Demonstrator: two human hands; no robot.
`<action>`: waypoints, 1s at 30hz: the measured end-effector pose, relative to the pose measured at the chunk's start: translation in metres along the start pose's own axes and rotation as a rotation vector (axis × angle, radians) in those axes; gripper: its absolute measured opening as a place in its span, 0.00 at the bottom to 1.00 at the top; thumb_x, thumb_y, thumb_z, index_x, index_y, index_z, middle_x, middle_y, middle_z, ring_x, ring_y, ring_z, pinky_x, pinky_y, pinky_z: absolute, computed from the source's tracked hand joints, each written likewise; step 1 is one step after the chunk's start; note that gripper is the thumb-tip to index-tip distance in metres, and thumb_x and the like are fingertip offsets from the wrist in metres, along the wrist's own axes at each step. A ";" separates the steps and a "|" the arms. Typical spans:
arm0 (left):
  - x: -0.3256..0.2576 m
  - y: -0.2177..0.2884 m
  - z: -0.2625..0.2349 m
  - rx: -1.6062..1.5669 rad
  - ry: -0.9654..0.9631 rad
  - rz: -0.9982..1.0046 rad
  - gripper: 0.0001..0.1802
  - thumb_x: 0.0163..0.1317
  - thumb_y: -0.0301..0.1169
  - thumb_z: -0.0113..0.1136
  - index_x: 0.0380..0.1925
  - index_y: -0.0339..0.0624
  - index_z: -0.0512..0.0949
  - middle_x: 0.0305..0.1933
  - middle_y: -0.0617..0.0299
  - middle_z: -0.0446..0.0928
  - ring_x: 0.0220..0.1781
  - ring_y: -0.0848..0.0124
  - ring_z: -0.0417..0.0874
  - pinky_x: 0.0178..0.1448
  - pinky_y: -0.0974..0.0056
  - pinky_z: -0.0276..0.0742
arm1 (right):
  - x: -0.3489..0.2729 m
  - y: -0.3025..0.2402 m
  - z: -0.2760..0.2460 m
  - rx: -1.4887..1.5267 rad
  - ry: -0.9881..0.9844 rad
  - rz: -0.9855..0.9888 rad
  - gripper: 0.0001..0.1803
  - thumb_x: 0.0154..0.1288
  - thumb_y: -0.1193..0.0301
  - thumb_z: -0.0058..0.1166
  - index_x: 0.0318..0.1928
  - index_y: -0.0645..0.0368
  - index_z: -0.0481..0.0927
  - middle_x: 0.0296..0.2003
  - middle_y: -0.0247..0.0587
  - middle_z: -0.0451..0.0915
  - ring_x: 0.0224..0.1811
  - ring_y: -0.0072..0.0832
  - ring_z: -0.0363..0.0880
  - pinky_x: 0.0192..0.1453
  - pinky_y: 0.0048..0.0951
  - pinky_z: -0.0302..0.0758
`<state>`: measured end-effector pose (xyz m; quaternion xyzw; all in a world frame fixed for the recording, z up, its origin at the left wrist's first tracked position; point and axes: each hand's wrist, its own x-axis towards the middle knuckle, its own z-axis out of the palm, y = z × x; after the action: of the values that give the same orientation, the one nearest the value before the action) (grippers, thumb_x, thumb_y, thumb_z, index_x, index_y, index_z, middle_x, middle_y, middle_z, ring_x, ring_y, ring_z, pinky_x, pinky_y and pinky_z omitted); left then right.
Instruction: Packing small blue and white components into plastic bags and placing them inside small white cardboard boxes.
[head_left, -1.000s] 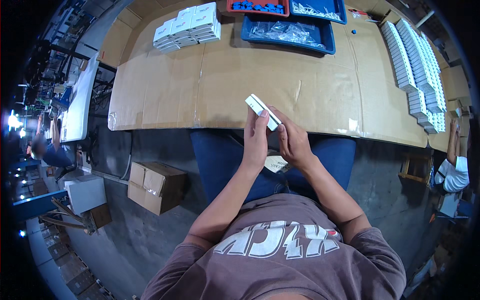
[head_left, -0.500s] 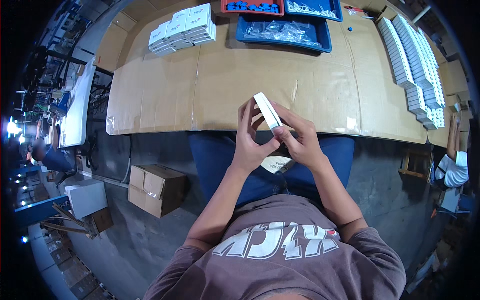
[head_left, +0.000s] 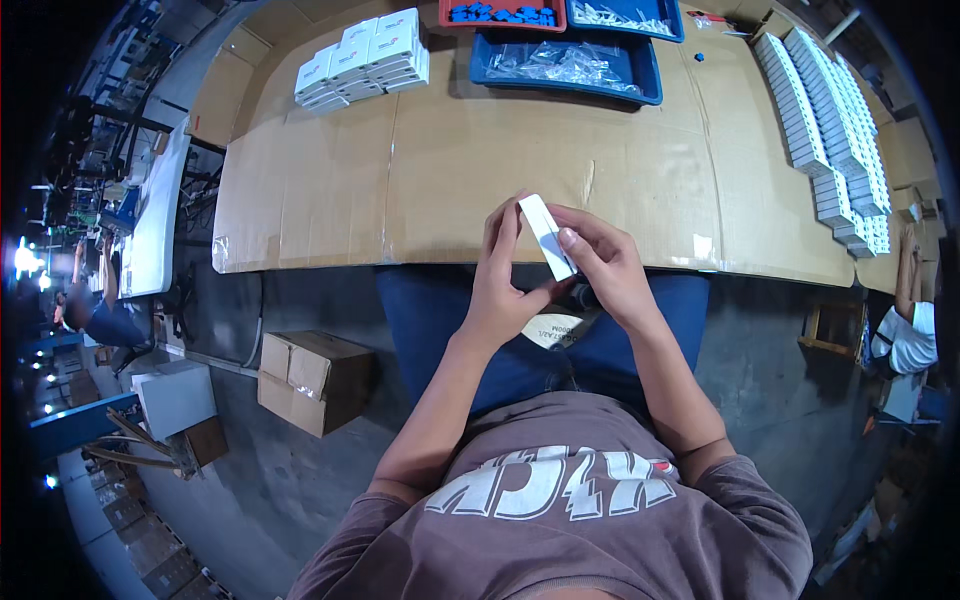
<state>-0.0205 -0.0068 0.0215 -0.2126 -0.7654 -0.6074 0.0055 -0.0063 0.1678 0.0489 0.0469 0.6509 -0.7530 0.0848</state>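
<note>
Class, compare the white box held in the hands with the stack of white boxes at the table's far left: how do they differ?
The held white box is single, gripped edge-up and tilted between the left hand and right hand. The stacked boxes lie flat, several together, untouched on the cardboard-covered table. The held one sits at the near edge; the stack lies far off. Both are white.

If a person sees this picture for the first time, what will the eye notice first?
First, the slim white box held up between the left hand and the right hand, at the near edge of the cardboard-covered table. Next, long rows of white boxes along the table's right side, and blue trays at its far edge.
</note>
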 end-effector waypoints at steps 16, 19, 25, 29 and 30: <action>-0.001 -0.005 -0.001 -0.894 -0.054 -0.444 0.43 0.70 0.32 0.63 0.81 0.38 0.54 0.70 0.55 0.72 0.72 0.67 0.72 0.74 0.59 0.70 | 0.002 0.015 -0.009 -0.328 -0.027 -0.293 0.36 0.61 0.66 0.73 0.68 0.61 0.76 0.63 0.50 0.80 0.68 0.37 0.78 0.64 0.38 0.78; 0.001 -0.001 -0.002 -0.728 0.027 -0.359 0.44 0.68 0.33 0.72 0.78 0.35 0.60 0.69 0.57 0.71 0.71 0.68 0.73 0.72 0.62 0.73 | 0.000 0.019 -0.011 -0.457 -0.061 -0.464 0.36 0.61 0.68 0.71 0.70 0.59 0.75 0.71 0.57 0.73 0.71 0.46 0.76 0.70 0.41 0.75; -0.001 -0.006 -0.004 -0.561 0.048 -0.224 0.40 0.68 0.36 0.72 0.75 0.33 0.65 0.69 0.59 0.63 0.72 0.68 0.71 0.73 0.60 0.73 | -0.006 0.018 -0.006 -0.681 -0.123 -0.598 0.36 0.68 0.73 0.61 0.75 0.61 0.67 0.73 0.61 0.68 0.71 0.55 0.73 0.72 0.43 0.74; -0.002 -0.003 -0.005 -0.537 0.042 -0.200 0.39 0.69 0.37 0.71 0.74 0.32 0.67 0.68 0.59 0.62 0.72 0.69 0.70 0.72 0.60 0.74 | -0.006 0.021 -0.004 -0.771 -0.157 -0.658 0.36 0.71 0.75 0.55 0.77 0.67 0.62 0.72 0.65 0.67 0.69 0.58 0.74 0.71 0.45 0.74; -0.002 -0.003 -0.005 -0.541 0.039 -0.203 0.38 0.69 0.37 0.70 0.74 0.32 0.67 0.68 0.59 0.62 0.71 0.69 0.70 0.72 0.60 0.75 | -0.006 0.022 -0.003 -0.770 -0.158 -0.659 0.36 0.71 0.75 0.55 0.77 0.67 0.62 0.72 0.65 0.67 0.69 0.58 0.74 0.71 0.45 0.74</action>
<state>-0.0207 -0.0124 0.0191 -0.1171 -0.5928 -0.7908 -0.0976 0.0037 0.1680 0.0283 -0.2523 0.8530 -0.4465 -0.0972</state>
